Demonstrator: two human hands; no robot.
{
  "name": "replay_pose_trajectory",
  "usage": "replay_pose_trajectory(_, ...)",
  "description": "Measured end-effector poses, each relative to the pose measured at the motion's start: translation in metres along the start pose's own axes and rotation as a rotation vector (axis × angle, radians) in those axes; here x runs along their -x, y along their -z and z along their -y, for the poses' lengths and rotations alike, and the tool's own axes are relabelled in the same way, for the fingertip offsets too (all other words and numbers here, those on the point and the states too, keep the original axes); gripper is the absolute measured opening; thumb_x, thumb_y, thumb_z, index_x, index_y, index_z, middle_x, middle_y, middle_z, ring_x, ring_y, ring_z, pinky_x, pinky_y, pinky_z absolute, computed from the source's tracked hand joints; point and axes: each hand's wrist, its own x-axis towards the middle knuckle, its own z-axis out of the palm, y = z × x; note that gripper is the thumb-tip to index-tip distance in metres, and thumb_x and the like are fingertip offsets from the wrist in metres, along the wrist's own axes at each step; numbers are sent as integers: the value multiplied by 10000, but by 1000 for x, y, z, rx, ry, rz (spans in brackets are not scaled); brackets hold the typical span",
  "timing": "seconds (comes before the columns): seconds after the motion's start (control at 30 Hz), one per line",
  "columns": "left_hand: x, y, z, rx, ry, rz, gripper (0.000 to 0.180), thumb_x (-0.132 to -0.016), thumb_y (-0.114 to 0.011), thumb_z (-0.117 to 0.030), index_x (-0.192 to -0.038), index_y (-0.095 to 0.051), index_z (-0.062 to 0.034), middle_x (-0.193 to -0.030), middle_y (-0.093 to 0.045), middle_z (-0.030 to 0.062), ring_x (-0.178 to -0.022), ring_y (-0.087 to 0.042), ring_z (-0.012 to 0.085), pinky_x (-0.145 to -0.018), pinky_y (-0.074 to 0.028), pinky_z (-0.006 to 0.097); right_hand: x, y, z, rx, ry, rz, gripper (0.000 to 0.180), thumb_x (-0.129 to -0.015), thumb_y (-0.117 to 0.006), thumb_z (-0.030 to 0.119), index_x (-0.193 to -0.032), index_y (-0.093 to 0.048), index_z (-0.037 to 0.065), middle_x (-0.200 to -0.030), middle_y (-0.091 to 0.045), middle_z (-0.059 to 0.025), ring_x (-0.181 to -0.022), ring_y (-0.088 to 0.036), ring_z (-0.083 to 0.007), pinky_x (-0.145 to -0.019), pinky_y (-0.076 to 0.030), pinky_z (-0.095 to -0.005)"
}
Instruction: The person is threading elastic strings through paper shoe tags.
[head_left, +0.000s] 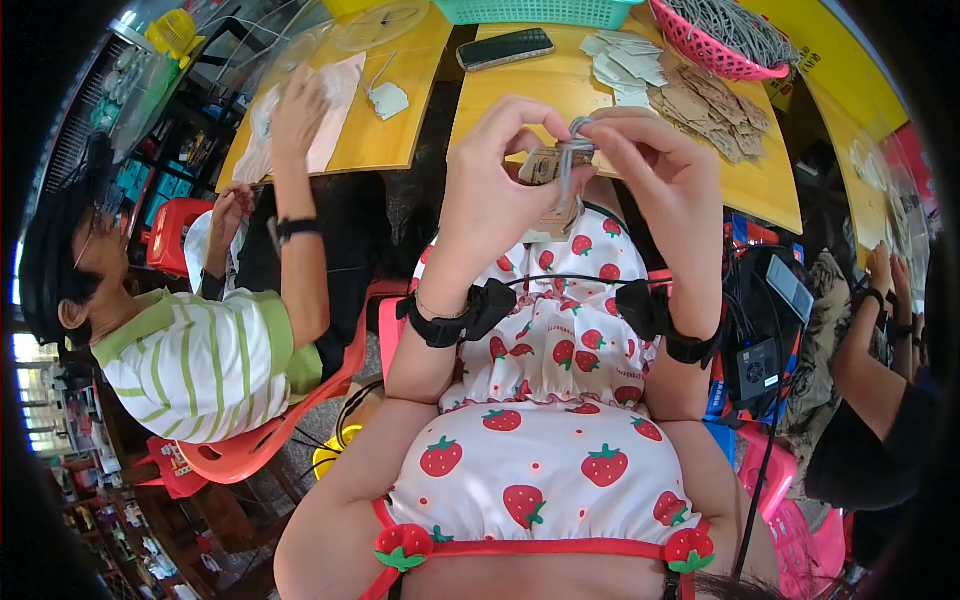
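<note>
In front of my lap, above the near edge of the table, both my hands work close together on a small stack of brown card tags (541, 168) with grey cord (574, 152) looped at the top. My left hand (490, 170) is closed round the tags, its thumb and fingers pressing on them and the cord. Pinching the looped grey cord from the other side is my right hand (655, 150). A cord end hangs down over the tags. The lower part of the stack is partly covered by my fingers.
On the yellow table (490, 110) lie a dark phone (505, 49), white tags (622, 62) and a heap of brown tags (712, 110). A pink basket (690, 50) of grey cords and a teal basket (540, 12) stand behind. People sit on both sides; the left one's hand (300, 115) is over pink paper.
</note>
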Motion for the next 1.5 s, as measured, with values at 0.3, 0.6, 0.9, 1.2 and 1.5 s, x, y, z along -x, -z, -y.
replay_pose_trajectory(0.3, -1, -7, 2, -169, -215, -5, 300, -664, -725, 68, -899, -571, -38, -928, -545, -1, -722, -523, 56, -607, -487, 203, -1, -3, -15, -268, -163, -148, 160, -849, -613, 41, -981, -614, -48, -814, -644, -53, -755, -594, -66, -671, -490, -204)
replay_pose_trajectory(0.6, -3, -7, 5, -86, -247, 21, 325, -701, -739, 34, -980, -582, -20, -986, -570, 36, -840, -558, 82, -708, -487, 218, -5, 0, -23, -394, -180, -143, 178, -903, -573, 108, -970, -593, -55, -805, -643, -55, -725, -599, -81, -637, -489, -202)
replay_pose_trajectory(0.9, 0, -5, 2, 106, -36, 109, 379, -729, -716, 50, -1064, -547, -6, -1090, -584, 72, -1001, -573, 134, -841, -479, 262, -3, 5, -16, -430, -235, -156, 188, -895, -586, 101, -964, -574, -73, -799, -640, -82, -708, -648, -124, -642, -531, -222)
replay_pose_trajectory(1.2, -1, -4, 2, 152, -73, 162, 359, -749, -706, 34, -1087, -587, 10, -1067, -602, 63, -994, -571, 130, -850, -470, 259, -3, 1, -11, -433, -233, -177, 149, -881, -610, 96, -925, -586, -45, -733, -622, -49, -672, -619, -85, -602, -499, -189)
replay_pose_trajectory(1.5, 1, -7, -4, 244, -2, 141, 264, -770, -677, 38, -1029, -628, 12, -1050, -622, 89, -959, -596, 139, -831, -484, 261, -4, 5, -16, -341, -199, -161, 125, -850, -647, 94, -883, -616, -23, -684, -587, -1, -578, -468, -24, -510, -339, -169)
